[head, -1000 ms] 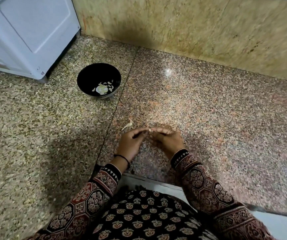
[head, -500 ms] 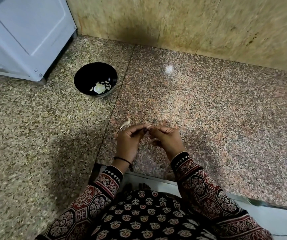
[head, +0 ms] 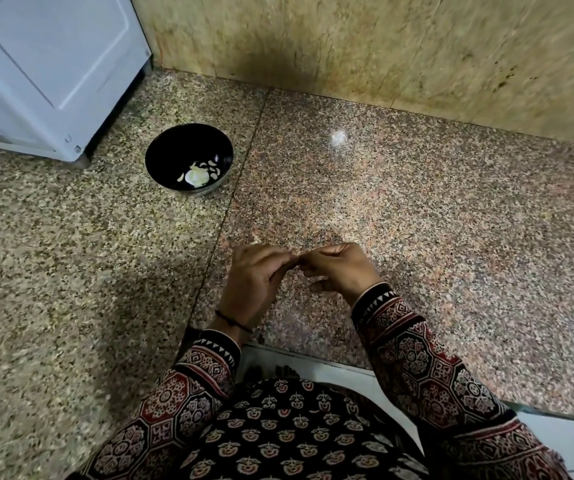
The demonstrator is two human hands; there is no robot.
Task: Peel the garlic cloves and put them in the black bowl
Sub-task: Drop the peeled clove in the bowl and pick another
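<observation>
Looking down over the lap, both hands are seen held together fingertip to fingertip, a little above the speckled stone surface (head: 434, 220). The left hand (head: 258, 282) is curled, with thumb and forefinger closed in a pinch. The right hand (head: 339, 271) is curled in from the other side the same way, its lower fingers tucked loosely underneath. The garlic clove (head: 296, 262) is pinched right where the two sets of fingertips meet. Tbh it's almost totally covered, so how much skin is left on it can't be told. The black bowl (head: 174, 140) is set ahead of the left hand and off to its left, well apart from both hands, just across the seam (head: 230, 209) in the stone. Some pale peeled garlic pieces (head: 197, 174) are piled in its bottom. Further out past the bowl, far left of the hands, a white appliance (head: 46, 64) is parked against the tan wall (head: 382, 46), which runs straight across ahead of the hands. A thin black band (head: 233, 322) is worn on the left wrist, and both arms are covered in dark red and black patterned sleeves (head: 427, 368).
</observation>
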